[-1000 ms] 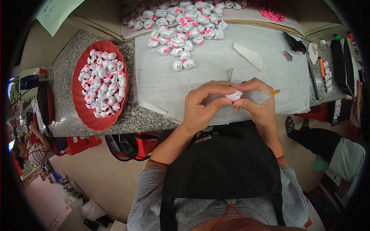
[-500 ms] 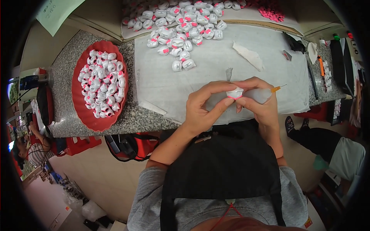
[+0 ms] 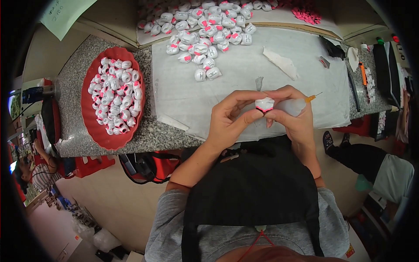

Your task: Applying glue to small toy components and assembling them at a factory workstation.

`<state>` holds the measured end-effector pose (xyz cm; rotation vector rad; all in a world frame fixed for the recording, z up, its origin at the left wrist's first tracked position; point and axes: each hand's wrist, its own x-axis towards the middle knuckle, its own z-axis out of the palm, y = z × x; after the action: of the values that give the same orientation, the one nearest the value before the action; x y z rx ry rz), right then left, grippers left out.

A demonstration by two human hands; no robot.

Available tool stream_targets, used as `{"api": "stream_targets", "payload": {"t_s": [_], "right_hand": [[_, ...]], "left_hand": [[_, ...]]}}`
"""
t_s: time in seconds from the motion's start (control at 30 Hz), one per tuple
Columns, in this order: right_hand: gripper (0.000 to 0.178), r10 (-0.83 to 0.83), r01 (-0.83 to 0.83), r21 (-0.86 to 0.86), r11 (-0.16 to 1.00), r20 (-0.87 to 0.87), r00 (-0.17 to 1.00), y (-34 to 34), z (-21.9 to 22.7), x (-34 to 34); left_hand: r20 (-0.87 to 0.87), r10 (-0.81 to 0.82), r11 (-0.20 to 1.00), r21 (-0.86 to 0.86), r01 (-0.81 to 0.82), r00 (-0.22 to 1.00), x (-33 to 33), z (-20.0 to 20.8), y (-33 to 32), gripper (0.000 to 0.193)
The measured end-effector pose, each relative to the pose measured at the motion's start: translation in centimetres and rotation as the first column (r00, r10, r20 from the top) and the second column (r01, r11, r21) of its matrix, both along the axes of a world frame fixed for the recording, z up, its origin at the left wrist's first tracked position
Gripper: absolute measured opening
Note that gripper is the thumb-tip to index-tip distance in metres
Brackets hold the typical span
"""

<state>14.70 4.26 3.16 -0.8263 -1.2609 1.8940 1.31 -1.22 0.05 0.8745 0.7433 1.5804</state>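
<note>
Held item: one small white piece [image 3: 264,104], rounded, pink edging along its lower side, dark line beneath the pink. Position: raised over the near part of the desk [image 3: 172,140], between the fingertips of the two hands, in front of the person's body.

Left hand [image 3: 229,115]: at the left of the piece, thumb below, forefinger arched above, tips pinched on it.

Right hand [image 3: 294,118]: at the right of the piece, thumb at its lower right, forefinger curved over the top, tips likewise closed on it. The two hands nearly meet around the piece.

Second held item: one cloudy bottle [image 3: 291,106], in the crook of the right hand, just right of the piece; orange nozzle [image 3: 310,99] with thin needle, directed outward to the right.

Surroundings: pale sheet [image 3: 183,91] on the desk, beneath the hands. Pile of white and pink pieces [image 3: 204,46], beyond the hands, toward the left. Red scalloped tray [image 3: 109,142], filled with similar pieces, well left of the left hand. Torn paper strip [image 3: 281,63], beyond the right hand.
</note>
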Motion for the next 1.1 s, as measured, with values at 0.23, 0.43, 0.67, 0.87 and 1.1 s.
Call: {"api": "stream_targets", "payload": {"t_s": [0.23,0.43,0.67,0.87,1.1], "right_hand": [[0.023,0.001,0.000,0.037,0.999,-0.018,1.000,-0.4,-0.2,0.0],[0.027,0.135,-0.135,0.012,0.991,-0.020,0.991,1.1,-1.0,0.7],[0.024,0.069,-0.080,0.172,0.982,0.070,0.995,0.4,-0.5,1.7],[0.026,0.094,-0.120,0.171,0.978,0.156,0.983,0.9,-0.4,2.6],[0.024,0.066,-0.086,0.214,0.973,0.099,0.993,-0.1,-0.3,5.5]], "left_hand": [[-0.046,0.031,0.995,0.101,-0.026,0.998,-0.1,-0.5,-0.1,0.022],[-0.326,0.203,0.974,0.159,-0.159,0.923,-0.1,-0.4,0.4,0.019],[-0.414,0.185,0.976,0.187,-0.115,0.891,0.4,0.4,0.1,0.020],[-0.465,0.170,0.985,0.083,-0.149,0.869,0.9,0.1,-0.2,0.019],[-0.516,0.007,0.992,0.109,0.057,0.856,2.6,1.0,0.3,0.027]]}}
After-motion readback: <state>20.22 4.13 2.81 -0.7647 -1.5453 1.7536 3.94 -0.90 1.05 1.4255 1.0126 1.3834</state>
